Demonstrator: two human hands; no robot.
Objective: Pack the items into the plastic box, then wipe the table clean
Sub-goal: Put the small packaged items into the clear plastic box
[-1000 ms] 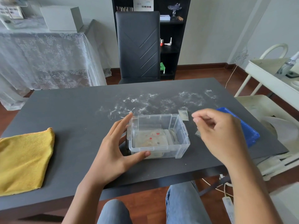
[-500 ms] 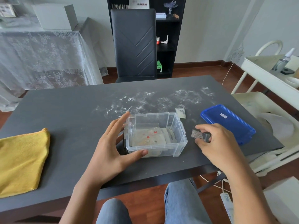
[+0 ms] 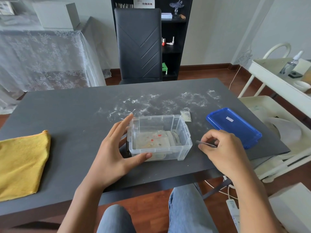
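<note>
A clear plastic box (image 3: 184, 132) stands open in the middle of the dark table (image 3: 70, 111), with several small packets lying flat inside. My left hand (image 3: 116, 153) rests against the box's left wall, thumb on its front edge, fingers straight. Just right of the box, my right hand (image 3: 220, 148) pinches a small flat clear packet (image 3: 204, 143) a little above the table. Another small packet (image 3: 185, 115) lies on the table behind the box's right corner. The blue lid (image 3: 234, 126) lies at the right.
White powdery smears (image 3: 159, 105) spread across the table behind the box. A folded yellow cloth (image 3: 20, 162) lies at the left edge. A black chair (image 3: 139, 44) stands at the far side. A white cart (image 3: 277, 84) stands to the right.
My right hand dropped from above the table to beside the box, took hold of a small packet and lifted it slightly. The left hand stayed against the box.
</note>
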